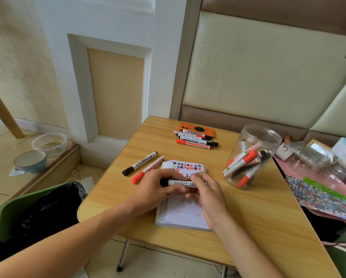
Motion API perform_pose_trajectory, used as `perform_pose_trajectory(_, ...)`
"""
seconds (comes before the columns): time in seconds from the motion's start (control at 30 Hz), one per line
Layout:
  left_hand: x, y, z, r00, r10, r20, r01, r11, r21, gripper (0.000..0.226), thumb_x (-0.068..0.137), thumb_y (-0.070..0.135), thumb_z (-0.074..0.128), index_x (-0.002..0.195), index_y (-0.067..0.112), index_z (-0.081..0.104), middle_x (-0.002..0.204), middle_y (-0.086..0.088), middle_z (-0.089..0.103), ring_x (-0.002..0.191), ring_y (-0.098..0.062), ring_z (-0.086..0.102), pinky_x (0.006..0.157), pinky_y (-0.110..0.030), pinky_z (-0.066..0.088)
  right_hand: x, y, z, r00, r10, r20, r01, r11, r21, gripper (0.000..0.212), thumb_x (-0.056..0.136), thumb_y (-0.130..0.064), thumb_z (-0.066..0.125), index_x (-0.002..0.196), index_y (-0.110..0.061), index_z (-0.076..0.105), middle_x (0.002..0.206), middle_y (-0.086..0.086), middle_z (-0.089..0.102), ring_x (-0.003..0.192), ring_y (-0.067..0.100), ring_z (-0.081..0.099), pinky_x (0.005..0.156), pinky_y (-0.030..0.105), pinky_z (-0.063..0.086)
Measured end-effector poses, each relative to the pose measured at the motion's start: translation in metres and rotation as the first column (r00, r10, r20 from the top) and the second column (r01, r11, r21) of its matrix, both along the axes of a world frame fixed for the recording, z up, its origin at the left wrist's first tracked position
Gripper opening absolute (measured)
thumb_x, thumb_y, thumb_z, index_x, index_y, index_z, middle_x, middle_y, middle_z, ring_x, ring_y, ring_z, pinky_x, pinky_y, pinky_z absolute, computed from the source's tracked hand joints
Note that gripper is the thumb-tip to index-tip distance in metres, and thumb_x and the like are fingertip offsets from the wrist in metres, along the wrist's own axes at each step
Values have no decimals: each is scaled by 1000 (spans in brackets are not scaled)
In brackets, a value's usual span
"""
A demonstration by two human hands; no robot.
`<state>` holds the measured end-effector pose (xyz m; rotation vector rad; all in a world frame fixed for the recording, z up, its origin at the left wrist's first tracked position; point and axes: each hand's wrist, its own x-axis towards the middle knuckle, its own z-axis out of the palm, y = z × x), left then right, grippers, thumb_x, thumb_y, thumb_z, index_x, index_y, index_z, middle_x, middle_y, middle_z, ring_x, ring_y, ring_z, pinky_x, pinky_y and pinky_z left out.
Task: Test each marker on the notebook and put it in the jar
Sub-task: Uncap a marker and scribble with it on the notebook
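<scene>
Both hands gripping one marker over the notebook.
Left hand (154, 185) and right hand (205, 192) pinching black-capped white marker (178, 183) above scribbled white notebook (183, 212) near tabletop's front edge; two loose markers (143, 167) left, several inside clear plastic jar (250, 157) right, five more (195, 139) at far edge untested.

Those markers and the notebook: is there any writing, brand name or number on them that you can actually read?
None reads clearly.
Held marker: barcode and small print, too blurred.
Black marker on the table: boxed label, illegible.
Notebook: black and red test scribbles, no legible words.
Markers in the jar: labels too small.
</scene>
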<state>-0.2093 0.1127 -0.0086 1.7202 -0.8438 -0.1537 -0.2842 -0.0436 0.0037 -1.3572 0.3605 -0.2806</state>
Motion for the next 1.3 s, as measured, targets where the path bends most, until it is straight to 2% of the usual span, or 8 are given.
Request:
perform_pose_trajectory(0.47,-5,-2,-3,994,-69,-89,64,996,-58,14,92,19,73,104,12,72,101,1,76,97,-14,71,83,-24,54,1,2,-2,1000,-20,-8,20,999,-40,16,102,-6,56,89,-6,64,74,2,72,62,16,66,53,21,51)
perform_pose_trajectory(0.67,0,0,-3,992,-79,-100,74,996,-56,20,94,27,71,110,16,69,103,-1,74,98,-16,70,86,-27,55,0,-5,0,1000,2,22,-2,1000,-21,10,100,1,51,97,-6,58,77,13,66,62,22,62,55,27,51)
perform_pose_trajectory(0.8,4,-5,-2,1000,12,-9,-11,994,108,32,98,48,57,120,25,57,110,8,66,99,-4,64,83,-22,52,3,-24,26,978,-76,195,125,959,-255,19,97,-2,65,110,-8,52,78,8,70,65,25,69,60,31,57)
perform_pose_trajectory(0.87,11,-2,-6,983,14,181,-63,962,266,30,102,48,48,122,26,54,114,10,61,101,-3,59,87,-27,51,4,-38,51,930,-120,348,272,861,-429,20,97,-9,68,108,-12,53,79,6,71,64,22,72,60,33,57)
perform_pose_trajectory(0.97,19,5,-15,868,-90,488,-139,899,415,25,104,45,43,120,34,60,121,13,53,113,-6,48,98,-28,41,0,-58,93,797,-209,566,564,593,-575,17,99,-23,67,110,-16,55,84,2,71,69,18,71,62,35,57)
perform_pose_trajectory(1.13,16,6,-22,844,-59,534,-192,895,403,20,104,36,43,117,36,58,137,14,47,135,-7,34,110,-34,26,-3,-95,148,590,-244,770,807,197,-556,20,101,-17,56,113,-1,54,91,3,63,75,17,59,69,18,37)
perform_pose_trajectory(1.23,14,5,-21,847,-79,526,-184,885,429,20,105,36,40,118,36,55,140,15,48,137,-5,36,114,-35,25,1,-114,155,586,-282,760,807,109,-581,19,99,-13,54,112,1,54,92,13,63,80,32,60,70,27,31)
perform_pose_trajectory(1.3,14,4,-20,849,-86,522,-183,877,443,20,105,37,40,119,36,53,140,15,49,135,-4,38,113,-33,25,4,-120,151,659,-310,686,741,106,-664,17,99,-10,56,112,0,55,92,19,65,83,37,60,67,28,25)
